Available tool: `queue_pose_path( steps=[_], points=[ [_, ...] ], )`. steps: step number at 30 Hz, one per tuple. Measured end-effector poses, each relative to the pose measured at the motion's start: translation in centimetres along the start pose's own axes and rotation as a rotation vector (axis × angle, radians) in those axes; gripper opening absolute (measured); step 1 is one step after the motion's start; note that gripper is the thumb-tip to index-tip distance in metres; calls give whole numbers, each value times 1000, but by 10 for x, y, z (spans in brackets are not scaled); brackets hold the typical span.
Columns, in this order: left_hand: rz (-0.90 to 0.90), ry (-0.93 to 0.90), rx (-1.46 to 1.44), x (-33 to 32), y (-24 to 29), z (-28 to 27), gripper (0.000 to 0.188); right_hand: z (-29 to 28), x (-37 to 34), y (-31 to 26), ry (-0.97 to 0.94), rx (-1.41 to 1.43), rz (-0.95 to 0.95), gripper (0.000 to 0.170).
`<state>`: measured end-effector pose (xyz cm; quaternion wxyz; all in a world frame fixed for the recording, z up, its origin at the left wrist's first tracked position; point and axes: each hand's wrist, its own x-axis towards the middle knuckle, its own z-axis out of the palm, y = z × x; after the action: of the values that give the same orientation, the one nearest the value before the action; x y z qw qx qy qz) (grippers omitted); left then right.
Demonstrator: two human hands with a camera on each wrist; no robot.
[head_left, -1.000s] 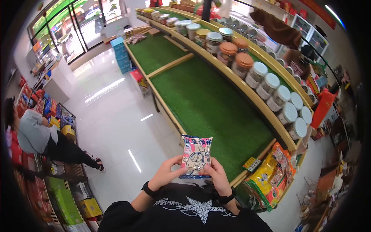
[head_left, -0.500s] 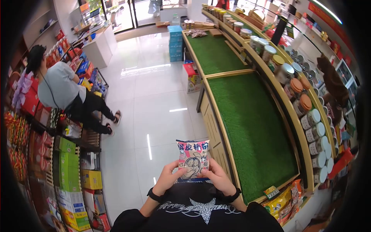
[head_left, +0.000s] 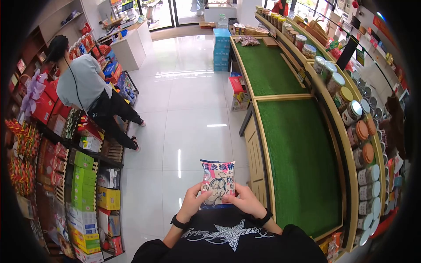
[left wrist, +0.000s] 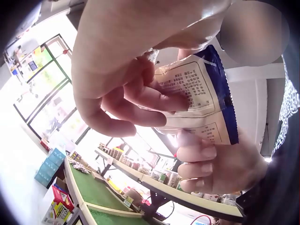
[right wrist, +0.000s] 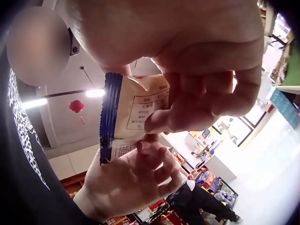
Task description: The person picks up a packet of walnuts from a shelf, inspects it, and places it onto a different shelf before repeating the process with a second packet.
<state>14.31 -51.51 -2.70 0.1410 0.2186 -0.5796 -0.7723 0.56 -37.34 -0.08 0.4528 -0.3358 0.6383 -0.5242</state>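
Observation:
A small snack packet, pink and cream with blue ends and a cartoon face, is held upright in front of the chest. My left hand grips its left side, thumb on the front. On the right side my right hand holds it the same way. In the left wrist view, the left fingers curl behind the printed back of the packet. The right wrist view has the right fingers against that back, near the blue crimped end.
A green-lined display table runs along the right, with lidded jars on its raised shelf. At left a person stands by shelves of boxed goods. Blue boxes stack beyond the tiled floor.
The head view has swung so that the display table sits further right and the person at left shows more fully. Both hands keep their hold on the packet.

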Motion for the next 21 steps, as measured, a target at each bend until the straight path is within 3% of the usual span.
queue_pose_path(
  steps=[3, 6, 12, 21],
  points=[
    [-11, -18, -4, 32, 16, 11, 27, -29, 24, -5, 9, 57, 15, 26],
    [108, -51, 157, 72, 28, 19, 27, -60, 48, -22, 11, 105, 5, 24],
    [71, -100, 198, 134, 39, 42, 31, -112, 84, -24, 27, 197, -43, 27],
    [-193, -82, 211, 192, 24, 44, 31, -142, 123, -23, 78, 257, 16, 23]
  ],
)
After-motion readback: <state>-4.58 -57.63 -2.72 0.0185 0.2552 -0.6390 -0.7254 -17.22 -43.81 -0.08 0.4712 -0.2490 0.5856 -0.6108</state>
